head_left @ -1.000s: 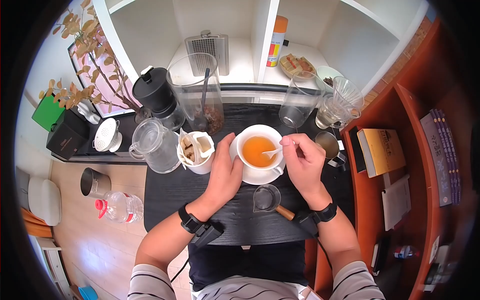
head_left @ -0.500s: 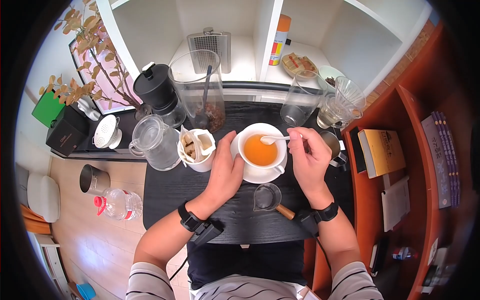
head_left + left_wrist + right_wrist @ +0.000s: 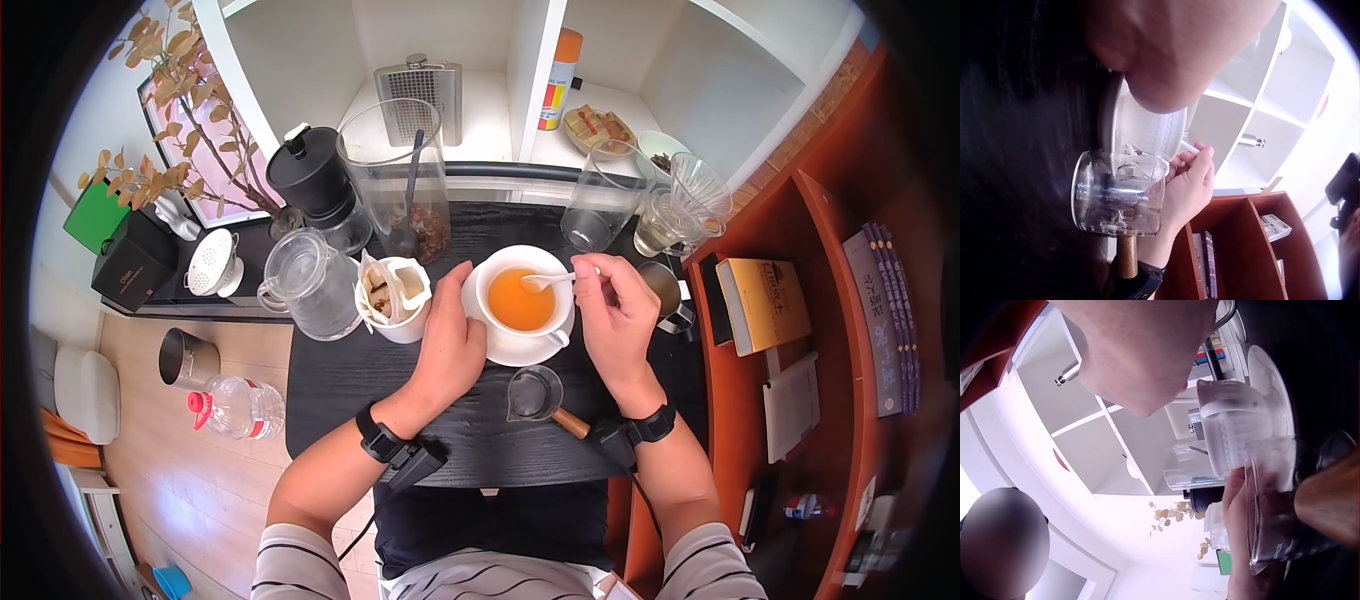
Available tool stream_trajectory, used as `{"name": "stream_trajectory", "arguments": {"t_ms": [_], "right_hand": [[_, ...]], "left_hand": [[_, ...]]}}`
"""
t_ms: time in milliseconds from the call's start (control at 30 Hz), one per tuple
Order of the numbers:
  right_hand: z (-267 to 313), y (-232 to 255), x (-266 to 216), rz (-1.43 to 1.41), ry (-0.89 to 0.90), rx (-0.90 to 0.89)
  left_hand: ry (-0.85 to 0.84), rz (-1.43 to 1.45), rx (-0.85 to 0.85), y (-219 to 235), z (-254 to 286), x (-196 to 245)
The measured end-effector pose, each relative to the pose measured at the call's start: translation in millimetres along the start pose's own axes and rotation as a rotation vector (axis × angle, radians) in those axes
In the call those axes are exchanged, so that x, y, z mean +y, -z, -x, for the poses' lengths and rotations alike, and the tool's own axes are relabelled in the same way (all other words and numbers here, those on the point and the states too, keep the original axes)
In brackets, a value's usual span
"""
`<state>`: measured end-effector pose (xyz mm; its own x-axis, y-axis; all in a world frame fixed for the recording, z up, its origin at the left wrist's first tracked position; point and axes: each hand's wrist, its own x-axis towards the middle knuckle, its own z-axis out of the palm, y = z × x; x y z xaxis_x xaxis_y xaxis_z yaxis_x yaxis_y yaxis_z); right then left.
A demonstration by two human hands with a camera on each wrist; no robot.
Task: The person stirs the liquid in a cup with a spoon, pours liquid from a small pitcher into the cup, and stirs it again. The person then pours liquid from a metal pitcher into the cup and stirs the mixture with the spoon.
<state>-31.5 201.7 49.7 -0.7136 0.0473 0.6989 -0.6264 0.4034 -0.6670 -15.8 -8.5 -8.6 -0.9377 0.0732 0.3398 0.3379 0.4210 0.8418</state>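
Both hands (image 3: 450, 340) at teacup (image 3: 530, 257), right with spoon (image 3: 548, 280)

From where I stand, the way down into the cup (image 3: 510, 260) is freest over its near-left rim, since the spoon (image 3: 552, 278) and right hand (image 3: 620, 315) block the right. Left of the cup the left hand (image 3: 450, 345) closes off the side, with the mug (image 3: 395, 325) just behind and the jug (image 3: 315, 285) further out. Beyond the cup, a lane of bare table (image 3: 500, 225) runs between the jar (image 3: 432, 190) and the glass (image 3: 605, 205). In front of the cup sits the pitcher (image 3: 535, 393), its handle (image 3: 571, 425) jutting right; there's passing room to the pitcher's left. Well right of the cup, past the right hand, the steel cup (image 3: 658, 285) narrows the gap to the bookcase (image 3: 735, 400).
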Motion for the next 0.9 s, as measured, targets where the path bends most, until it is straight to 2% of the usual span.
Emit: {"name": "stream_trajectory", "arguments": {"t_ms": [467,667,900], "right_hand": [[5.4,-0.2,2.1,-0.061,-0.097,-0.094],[4.6,2.6,-3.7,-0.201,-0.035,-0.169],[0.6,2.9,-2.2,-0.118,0.021,-0.054]], "left_hand": [[-0.006,-0.02,0.0,0.9,0.1,1.5],[-0.021,-0.009,0.004,0.5,0.3,-0.3],[0.004,0.003,-0.003,0.6,0.9,-1.3]]}}
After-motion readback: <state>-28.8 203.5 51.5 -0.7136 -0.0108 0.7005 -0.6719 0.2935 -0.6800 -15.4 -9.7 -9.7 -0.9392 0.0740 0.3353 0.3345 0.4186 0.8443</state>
